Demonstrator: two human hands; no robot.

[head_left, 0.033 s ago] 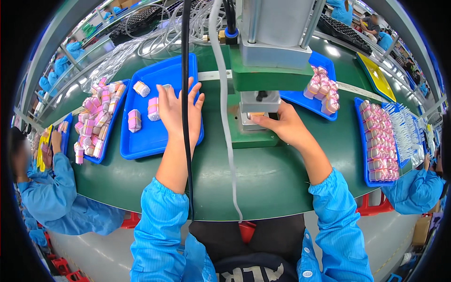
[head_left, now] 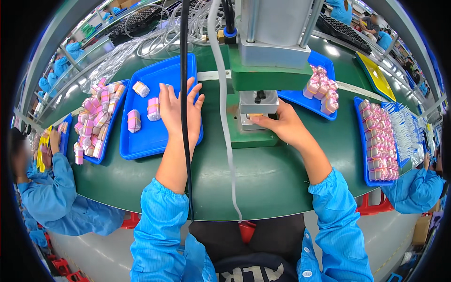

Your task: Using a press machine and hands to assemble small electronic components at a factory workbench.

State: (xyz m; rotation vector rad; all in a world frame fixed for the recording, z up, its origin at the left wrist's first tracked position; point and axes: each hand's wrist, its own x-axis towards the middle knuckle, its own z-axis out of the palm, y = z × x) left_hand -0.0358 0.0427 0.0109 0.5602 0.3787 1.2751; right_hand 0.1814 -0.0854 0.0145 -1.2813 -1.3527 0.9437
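Observation:
My left hand [head_left: 181, 110] is open, palm up and fingers spread, above the right side of a blue tray [head_left: 162, 143]. Several small pink-and-white bundles with yellowish bands lie in that tray, one bundle [head_left: 153, 109] just left of my fingers. My right hand [head_left: 286, 124] reaches to the bench press [head_left: 270, 70]. Its thumb rests on a small tan-banded bundle [head_left: 255, 115] seated between the metal upper block [head_left: 258, 102] and the green base [head_left: 253, 137]. The other fingers curl behind the block, mostly hidden.
A blue tray heaped with bundles [head_left: 96, 117] stands far left. Behind the press, another blue tray [head_left: 300, 98] holds stacked bundles. Neat rows of bundles [head_left: 378, 145] fill a tray at right. A black cable [head_left: 186, 70] and a grey hose [head_left: 221, 94] hang before me. Co-workers sit on both sides.

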